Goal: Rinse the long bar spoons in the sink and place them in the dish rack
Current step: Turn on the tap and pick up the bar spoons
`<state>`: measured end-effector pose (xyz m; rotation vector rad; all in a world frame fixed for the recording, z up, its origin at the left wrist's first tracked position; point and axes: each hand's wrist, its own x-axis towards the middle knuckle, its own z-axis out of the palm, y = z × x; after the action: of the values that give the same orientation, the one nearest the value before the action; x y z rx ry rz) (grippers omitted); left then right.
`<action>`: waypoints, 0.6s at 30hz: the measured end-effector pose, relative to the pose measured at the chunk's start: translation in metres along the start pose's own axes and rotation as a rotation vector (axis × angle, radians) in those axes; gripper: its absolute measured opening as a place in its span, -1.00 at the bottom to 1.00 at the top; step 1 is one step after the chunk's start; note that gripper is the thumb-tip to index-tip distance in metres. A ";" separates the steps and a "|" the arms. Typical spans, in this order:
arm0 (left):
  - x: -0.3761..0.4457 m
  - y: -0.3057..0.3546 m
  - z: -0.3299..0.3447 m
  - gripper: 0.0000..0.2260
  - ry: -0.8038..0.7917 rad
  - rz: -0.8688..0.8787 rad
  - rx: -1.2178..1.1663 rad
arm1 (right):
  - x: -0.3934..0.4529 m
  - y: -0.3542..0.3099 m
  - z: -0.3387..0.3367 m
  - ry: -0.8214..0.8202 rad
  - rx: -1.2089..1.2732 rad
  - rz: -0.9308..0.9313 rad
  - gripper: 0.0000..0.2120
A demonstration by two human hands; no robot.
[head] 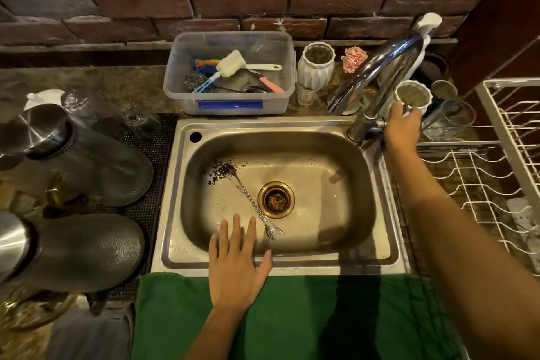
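- On sink [380, 254] floor, left of drain [276, 199]: bar spoons [251, 203] lying together, forked ends toward front wall, bowl ends amid dark grounds [222, 169].
- Left hand [236, 266] flat, fingers spread over front rim, just beside forked ends, gripping nothing.
- Right hand [401, 128] at faucet [377, 88] base, back-right corner; grip hidden, cannot tell.
- No water visible; rinse judged not yet begun.
- Dish rack [479, 181] past right edge, no spoons in it; rinsing and racking all left.
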<state>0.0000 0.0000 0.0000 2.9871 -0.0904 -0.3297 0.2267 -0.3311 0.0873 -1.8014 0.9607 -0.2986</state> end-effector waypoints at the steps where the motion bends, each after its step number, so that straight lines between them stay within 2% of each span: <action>1: 0.001 0.001 -0.003 -0.30 -0.026 -0.011 -0.012 | 0.004 -0.002 0.002 0.010 -0.008 0.008 -0.48; 4: 0.001 0.000 0.001 -0.30 0.023 -0.007 0.003 | 0.012 -0.009 0.004 0.030 -0.034 0.064 -0.48; 10: 0.002 0.000 0.004 -0.31 0.007 -0.007 0.002 | 0.026 -0.003 0.002 0.097 -0.090 0.108 -0.41; 18: 0.002 -0.001 0.004 -0.32 -0.017 -0.017 -0.009 | 0.027 -0.010 0.005 0.132 -0.103 0.173 -0.51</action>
<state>0.0014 0.0000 -0.0049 2.9775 -0.0658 -0.3570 0.2523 -0.3456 0.0876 -1.7943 1.2366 -0.2660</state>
